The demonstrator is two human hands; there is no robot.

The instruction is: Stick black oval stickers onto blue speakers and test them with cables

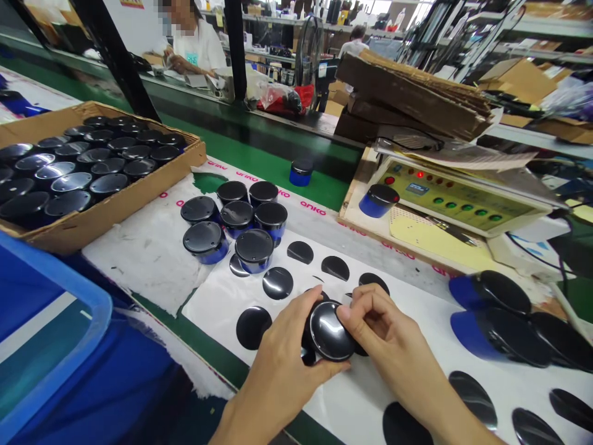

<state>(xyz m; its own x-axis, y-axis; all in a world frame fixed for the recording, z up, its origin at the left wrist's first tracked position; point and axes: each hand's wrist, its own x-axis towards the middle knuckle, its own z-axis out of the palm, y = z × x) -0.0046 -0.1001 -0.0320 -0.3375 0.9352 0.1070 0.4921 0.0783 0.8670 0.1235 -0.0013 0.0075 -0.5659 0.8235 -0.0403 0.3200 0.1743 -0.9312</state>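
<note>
My left hand (288, 355) is wrapped round a round black-topped piece (332, 330), thumb and fingers on its rim. The thumb and fingers of my right hand (393, 337) are pinched together at the upper right edge of its glossy face; whether they hold anything thin there cannot be made out. Beneath both hands lies a white sheet (217, 309) bearing black discs (278, 283). Several blue cups with black tops (254, 247) stand just beyond the sheet's far left part. More blue cups with black tops (500, 337) are at the right.
A cardboard box (111, 217) full of black-topped pieces stands at the left, above a blue bin (104, 303). A control box with lit buttons (458, 198) is at the back right, near stacked cardboard (417, 93). A person (199, 49) sits across the line.
</note>
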